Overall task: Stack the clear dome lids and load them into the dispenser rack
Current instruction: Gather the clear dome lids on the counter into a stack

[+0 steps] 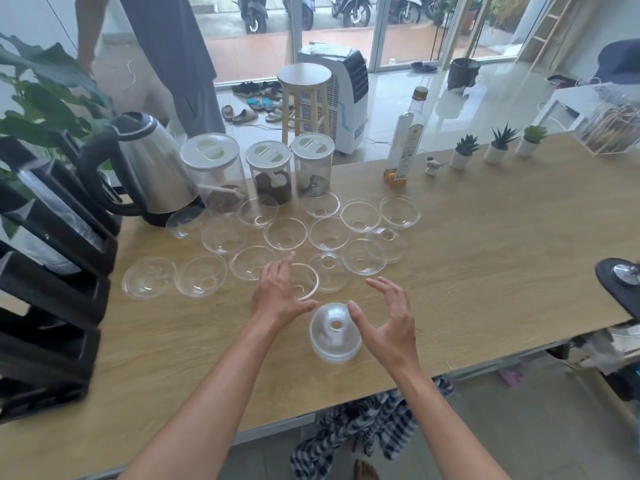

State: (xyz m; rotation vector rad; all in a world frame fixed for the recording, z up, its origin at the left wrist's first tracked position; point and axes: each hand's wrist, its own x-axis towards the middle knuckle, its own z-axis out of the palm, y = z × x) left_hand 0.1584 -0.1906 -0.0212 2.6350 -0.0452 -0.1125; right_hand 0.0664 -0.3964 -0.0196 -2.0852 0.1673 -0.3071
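Note:
A short stack of clear dome lids [335, 332] stands dome-up near the table's front edge, between my hands. My left hand [278, 293] hovers with relaxed fingers over an upturned loose lid [306, 280] just behind the stack. My right hand [388, 315] is spread and curved beside the stack's right side, thumb close to it, holding nothing. Several more loose clear lids [285, 233] lie scattered across the middle of the wooden table [485, 271]. The black dispenser rack [52, 271] stands at the table's left edge, with lids in its upper slots.
A steel kettle [152, 168] and three lidded jars [270, 174] stand behind the lids. A bottle [403, 140] and small potted plants [498, 143] line the far edge. A black object [620, 282] juts in at the right. A person stands beyond the table at the back left.

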